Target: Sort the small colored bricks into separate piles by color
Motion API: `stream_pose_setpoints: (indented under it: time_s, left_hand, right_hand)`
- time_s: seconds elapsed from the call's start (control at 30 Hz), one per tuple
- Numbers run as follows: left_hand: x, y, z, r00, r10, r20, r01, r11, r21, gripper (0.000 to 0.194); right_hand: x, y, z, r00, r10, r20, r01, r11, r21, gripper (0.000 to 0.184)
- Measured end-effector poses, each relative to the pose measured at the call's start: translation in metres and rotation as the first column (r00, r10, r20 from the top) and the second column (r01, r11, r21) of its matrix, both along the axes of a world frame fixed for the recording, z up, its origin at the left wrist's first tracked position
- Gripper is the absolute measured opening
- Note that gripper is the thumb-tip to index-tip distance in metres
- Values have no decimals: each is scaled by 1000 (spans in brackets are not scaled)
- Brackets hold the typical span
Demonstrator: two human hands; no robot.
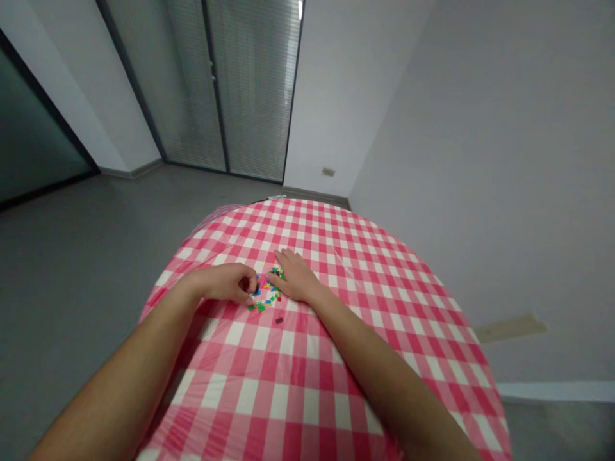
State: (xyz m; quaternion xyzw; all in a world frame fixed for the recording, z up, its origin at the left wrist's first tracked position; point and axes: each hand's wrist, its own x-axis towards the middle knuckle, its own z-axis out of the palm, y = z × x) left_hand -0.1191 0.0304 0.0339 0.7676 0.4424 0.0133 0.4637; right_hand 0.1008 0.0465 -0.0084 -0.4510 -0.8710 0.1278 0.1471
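Small colourful building bricks (270, 299) lie in a loose cluster on the checked tablecloth, in green, blue, yellow and red. At the cluster's left side is my left hand (233, 282), its fingers curled in and the thumb down by the bricks. Whatever those fingers enclose is too small and hidden to name. My right hand (296, 276) rests flat on the right side of the cluster, fingers stretched away from me and thumb out over some bricks. It covers part of the cluster. One dark brown brick (279, 320) sits apart, nearer to me.
A red and white checked tablecloth (307, 390) covers the round table. Beyond its far edge stand glass doors with blinds (250, 89) and a white wall (355, 77). Grey floor (72, 269) shows at the left. A light object (277, 197) is partly visible at the far edge.
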Motion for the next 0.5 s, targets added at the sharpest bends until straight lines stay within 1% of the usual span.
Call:
stream_pose_setpoints:
  time_s: [0.07,0.13,0.17,0.23,0.27,0.33,0.4,0.43,0.5]
  left_hand:
    - [-3,3,-2,995,-3,100,10,997,-76,31]
    - [-10,7,-3,987,32,157,-14,994,-111,32]
    - [-14,9,-3,988,51,147,-37,995,-96,32]
    - [-23,12,-2,995,83,64,-82,996,-15,33]
    - [-27,14,-2,996,94,12,-94,995,29,34]
    - [-32,15,-1,993,95,-68,-90,993,73,36]
    - [-30,13,0,988,87,-131,-76,994,81,36]
    - [-27,12,1,983,82,-166,-69,994,87,35]
    - [-18,8,2,965,75,-251,-48,993,112,32]
  right_hand:
    - [-10,-2,3,993,81,-80,-86,994,-62,73]
    - [-13,-12,7,975,145,-168,-168,977,-130,79]
    - [-11,-19,9,965,166,-203,-200,967,-160,83]
    - [-4,-36,13,950,203,-237,-252,947,-198,93]
    - [1,-44,14,946,225,-233,-274,940,-202,99]
    - [10,-59,13,940,285,-187,-319,930,-183,109]
    - [16,-67,10,948,295,-118,-309,943,-126,110]
    - [17,-69,8,960,269,-83,-276,957,-88,106]
    - [17,-65,4,986,164,-24,-164,986,-3,98]
